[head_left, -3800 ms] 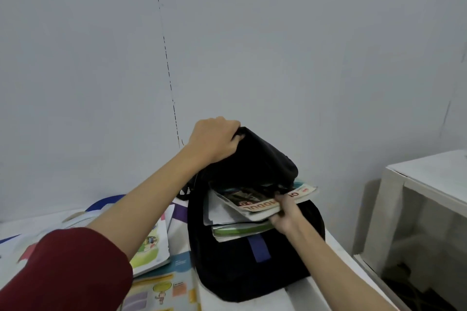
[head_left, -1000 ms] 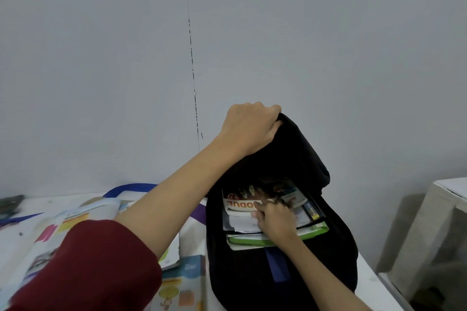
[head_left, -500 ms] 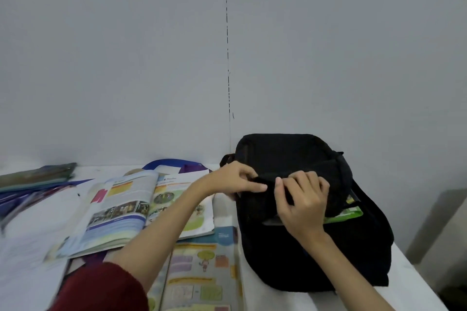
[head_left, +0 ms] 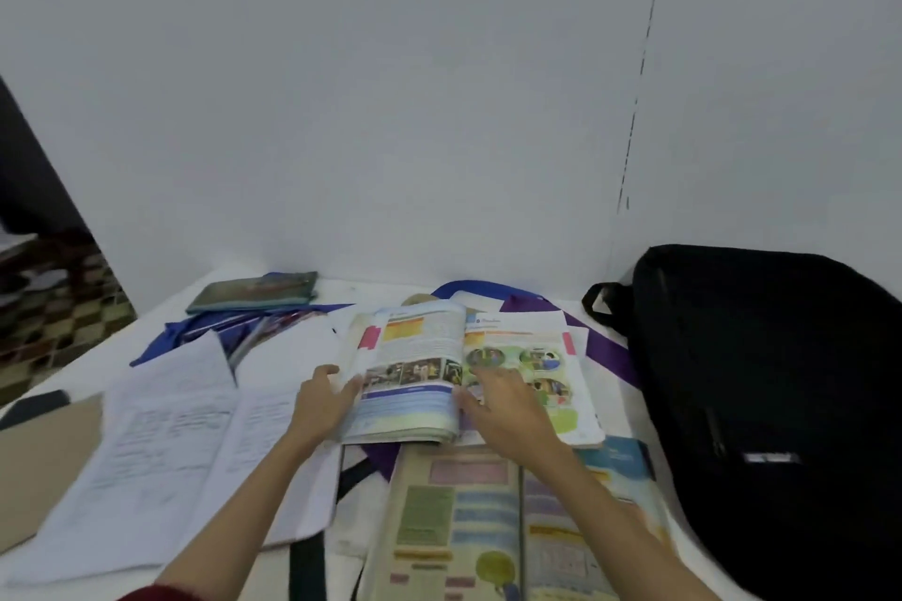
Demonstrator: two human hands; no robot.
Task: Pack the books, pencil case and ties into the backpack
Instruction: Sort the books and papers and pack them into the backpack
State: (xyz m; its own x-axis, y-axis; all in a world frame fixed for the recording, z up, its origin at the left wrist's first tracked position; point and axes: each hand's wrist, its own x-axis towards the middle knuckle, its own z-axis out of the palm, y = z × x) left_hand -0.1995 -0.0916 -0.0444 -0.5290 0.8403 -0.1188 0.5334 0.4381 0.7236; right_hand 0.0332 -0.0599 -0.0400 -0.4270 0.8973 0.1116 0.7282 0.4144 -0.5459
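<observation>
An open colourful textbook point(head_left: 415, 371) lies in the middle of the white table point(head_left: 629, 410). My left hand point(head_left: 322, 405) grips its left edge, thumb on the page. My right hand point(head_left: 502, 410) rests with spread fingers on the right page near the spine. A second open book point(head_left: 488, 527) lies nearer to me. The black backpack point(head_left: 781, 405) sits on the right, its flap down. A greenish pencil case point(head_left: 254, 293) lies at the back by the wall, with blue ties point(head_left: 219, 332) in front of it and a purple tie point(head_left: 605, 351) beside the backpack.
White handwritten sheets point(head_left: 171, 444) cover the left of the table, over a brown board point(head_left: 39, 454). A dark phone point(head_left: 34, 405) lies at the left edge. The grey wall stands close behind. Patterned floor shows at far left.
Both hands have left the backpack, whose flap is now down, and moved left to the open textbook. The view has swung left.
</observation>
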